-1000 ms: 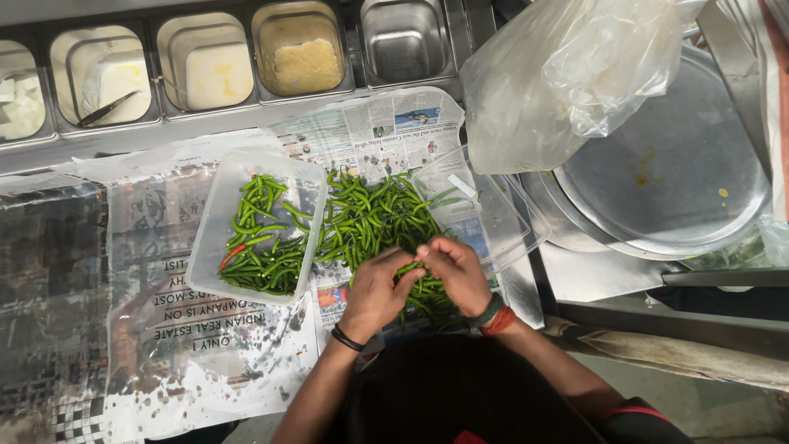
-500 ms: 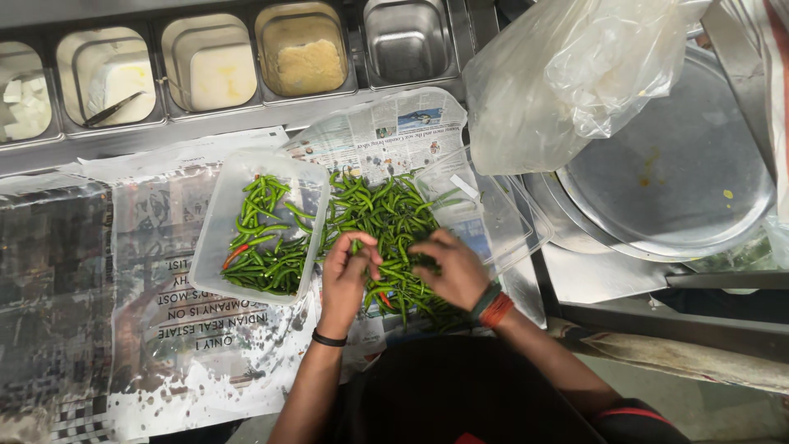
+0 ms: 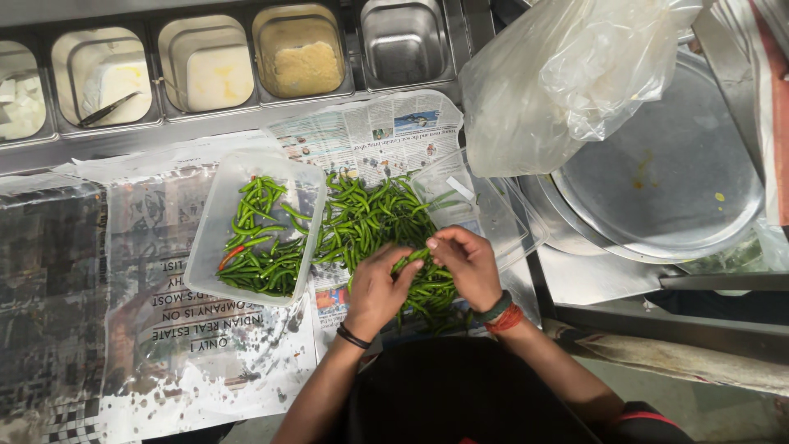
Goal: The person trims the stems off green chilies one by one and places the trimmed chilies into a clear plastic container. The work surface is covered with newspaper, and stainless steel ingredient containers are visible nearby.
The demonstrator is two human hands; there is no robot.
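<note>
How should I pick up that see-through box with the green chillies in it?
Hold the clear plastic box by its two long rims, coming down from above. It sits flat and open-topped on the newspaper, and its left side has free room, while the chilli pile crowds its right.

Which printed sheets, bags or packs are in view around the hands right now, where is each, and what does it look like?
Newspaper: flat under the chilli pile, pale with small colour photos.
Wet newspaper: left of the tub, grey with dark print.
Plastic bag: upper right, clear, crumpled, leaning over the steel tray.
No screens or signs.
</note>
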